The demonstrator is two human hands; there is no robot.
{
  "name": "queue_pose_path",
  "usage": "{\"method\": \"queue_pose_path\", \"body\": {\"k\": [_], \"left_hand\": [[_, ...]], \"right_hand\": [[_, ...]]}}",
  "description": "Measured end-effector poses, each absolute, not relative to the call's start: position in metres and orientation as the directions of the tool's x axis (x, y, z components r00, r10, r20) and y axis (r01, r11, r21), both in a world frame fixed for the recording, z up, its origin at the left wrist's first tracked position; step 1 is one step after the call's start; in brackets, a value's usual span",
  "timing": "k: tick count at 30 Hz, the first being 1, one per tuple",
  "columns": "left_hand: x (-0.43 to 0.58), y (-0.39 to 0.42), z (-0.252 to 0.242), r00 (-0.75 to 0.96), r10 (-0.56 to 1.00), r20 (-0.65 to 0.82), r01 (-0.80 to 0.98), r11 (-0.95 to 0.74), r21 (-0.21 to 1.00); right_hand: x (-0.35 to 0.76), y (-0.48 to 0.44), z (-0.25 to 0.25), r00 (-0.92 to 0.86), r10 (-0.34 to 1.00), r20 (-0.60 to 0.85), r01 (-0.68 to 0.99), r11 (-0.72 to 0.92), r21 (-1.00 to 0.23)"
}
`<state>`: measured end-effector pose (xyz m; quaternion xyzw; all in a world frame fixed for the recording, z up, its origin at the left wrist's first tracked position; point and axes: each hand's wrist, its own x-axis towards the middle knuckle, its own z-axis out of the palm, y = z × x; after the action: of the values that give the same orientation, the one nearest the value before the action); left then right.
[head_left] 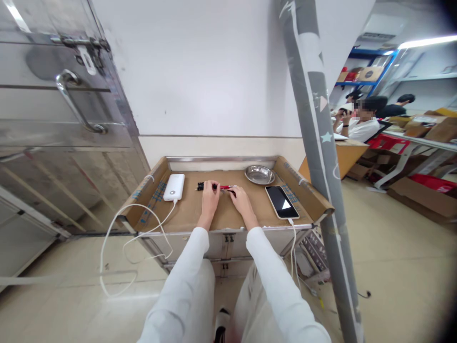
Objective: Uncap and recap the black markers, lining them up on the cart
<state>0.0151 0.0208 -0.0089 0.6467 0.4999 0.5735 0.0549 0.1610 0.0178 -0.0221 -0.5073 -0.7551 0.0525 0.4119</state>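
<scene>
A small black and red tool (223, 187) lies on the cardboard-lined cart top (189, 209), between my two hands. My left hand (210, 196) rests with its fingers curled over the tool's black left end. My right hand (241, 198) touches the tool's right end with its fingertips. Both of my sleeves are white. How firmly either hand grips the tool is hard to make out at this size.
A white power bank (174, 186) with a long white cable lies left of my hands. A steel dish (260, 174) sits at the back right, a phone (282, 202) in front of it. A grey pole (321, 157) stands at right. People sit at tables far right.
</scene>
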Motion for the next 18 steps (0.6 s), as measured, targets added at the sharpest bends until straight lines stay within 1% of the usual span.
{"method": "queue_pose_path", "body": {"k": [18], "left_hand": [[0.0146, 0.0236, -0.0116, -0.127, 0.748, 0.651, 0.577, -0.479, 0.662]], "right_hand": [[0.1620, 0.0222, -0.0261, -0.141, 0.815, 0.562, 0.724, 0.472, -0.504]]}}
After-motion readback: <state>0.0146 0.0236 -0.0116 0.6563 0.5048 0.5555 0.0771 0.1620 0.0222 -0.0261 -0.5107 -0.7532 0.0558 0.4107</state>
